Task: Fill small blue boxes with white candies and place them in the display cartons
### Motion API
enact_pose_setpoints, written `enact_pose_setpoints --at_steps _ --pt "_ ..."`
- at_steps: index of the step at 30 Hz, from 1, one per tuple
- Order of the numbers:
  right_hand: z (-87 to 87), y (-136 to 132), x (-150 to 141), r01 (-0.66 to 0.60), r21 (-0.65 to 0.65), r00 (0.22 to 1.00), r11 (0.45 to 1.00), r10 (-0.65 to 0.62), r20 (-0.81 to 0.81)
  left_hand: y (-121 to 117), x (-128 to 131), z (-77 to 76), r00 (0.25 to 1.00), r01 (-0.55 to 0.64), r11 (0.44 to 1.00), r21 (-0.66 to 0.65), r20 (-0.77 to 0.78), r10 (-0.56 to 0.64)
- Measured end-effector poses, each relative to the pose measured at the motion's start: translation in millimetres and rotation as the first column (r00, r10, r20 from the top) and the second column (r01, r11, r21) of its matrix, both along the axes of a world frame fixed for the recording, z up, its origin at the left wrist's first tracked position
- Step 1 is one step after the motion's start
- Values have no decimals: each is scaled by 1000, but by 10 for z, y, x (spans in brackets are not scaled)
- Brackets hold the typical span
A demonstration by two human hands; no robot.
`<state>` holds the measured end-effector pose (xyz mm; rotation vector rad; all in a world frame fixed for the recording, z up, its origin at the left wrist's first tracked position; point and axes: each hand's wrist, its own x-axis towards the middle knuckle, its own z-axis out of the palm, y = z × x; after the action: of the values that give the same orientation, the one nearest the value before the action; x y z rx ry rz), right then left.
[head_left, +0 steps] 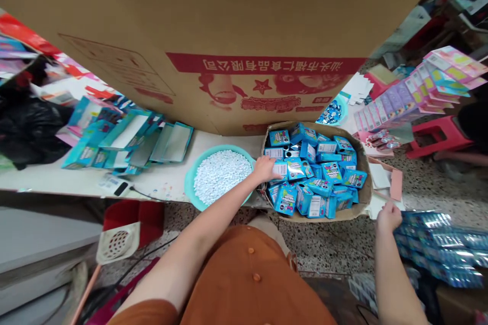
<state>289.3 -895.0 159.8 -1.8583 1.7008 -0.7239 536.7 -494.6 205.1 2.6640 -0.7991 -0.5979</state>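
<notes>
Boxes (331, 172), small, glossy and bright blue, with multicoloured lettering on some faces and white printed panels on others, heaped at all angles in one open brown carton (365, 200) on the right part of the table (162, 185). Well over twenty in sight, too overlapped for an exact count. Left hand (266, 169), one of two, over the carton's left rim, fingers close together and bent, touching a white-panelled face; cannot tell whether gripping or merely touching. Right hand (389, 217) at the table's near edge, right of the carton, fingers curled in beside pink and white card pieces (381, 177); cannot tell whether holding anything. Just left of the carton, one turquoise bowl (189, 185) of small white pieces (223, 176), too many to count. On the far side, one very large cardboard box (229, 15) with upside-down red print. Farther left, several teal trays (129, 129), piled. One pink stool (434, 134) at far right; one red dustpan (152, 223) at near left.
</notes>
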Motion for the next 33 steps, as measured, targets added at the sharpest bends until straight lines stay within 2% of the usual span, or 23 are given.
enact_pose_setpoints --at_steps 1,3,5,7,9,13,15,16,18,20,22,24,26,29,30,31,33 --pt "30 58 -34 6 -49 1000 999 -8 -26 38 3 15 1000 -11 999 -32 4 11" --pt "127 257 -60 -69 -116 997 991 64 -49 133 2 36 999 -35 992 -122 9 36" --pt "266 571 -22 -153 -146 988 977 149 -35 253 -5 64 1000 -1 970 -241 1 2" --pt "436 981 77 -214 -176 976 961 217 2 401 -24 117 998 60 922 -383 -11 -69" --pt "619 1456 221 -306 -229 946 924 323 37 590 -62 199 996 45 847 -529 -47 -82" --pt "935 2506 584 -535 -243 815 809 570 105 1130 -173 390 967 -199 622 -758 -256 -3" --pt "1015 3064 776 -615 -194 745 764 644 175 1460 -228 458 939 -298 536 -790 -343 18" --pt "1028 3350 867 -649 -148 713 746 665 223 1623 -256 482 927 -338 516 -787 -373 38" --pt "1004 3928 1035 -717 -13 649 697 675 351 1922 -325 510 902 -409 505 -760 -420 100" --pt "937 4496 1177 -764 124 602 633 631 490 2160 -415 526 876 -469 502 -727 -453 164" --pt "864 5014 1299 -758 227 615 611 553 563 2337 -516 545 851 -519 479 -708 -482 209" --pt "820 5434 1407 -709 289 668 643 481 568 2477 -605 574 819 -569 430 -701 -529 221" --pt "819 5719 1503 -699 322 674 638 438 595 2604 -665 620 805 -583 397 -709 -571 161" --pt "864 5905 1604 -789 362 578 496 398 712 2777 -695 700 790 -557 378 -740 -612 -34" --pt "876 5921 1620 -802 366 560 471 383 734 2824 -692 719 766 -571 367 -735 -637 -83" --pt "882 5923 1628 -799 366 561 477 373 739 2863 -682 729 732 -601 355 -716 -672 -116" --pt "865 5908 1616 -776 353 585 523 387 713 2926 -642 718 637 -686 344 -641 -758 -142"
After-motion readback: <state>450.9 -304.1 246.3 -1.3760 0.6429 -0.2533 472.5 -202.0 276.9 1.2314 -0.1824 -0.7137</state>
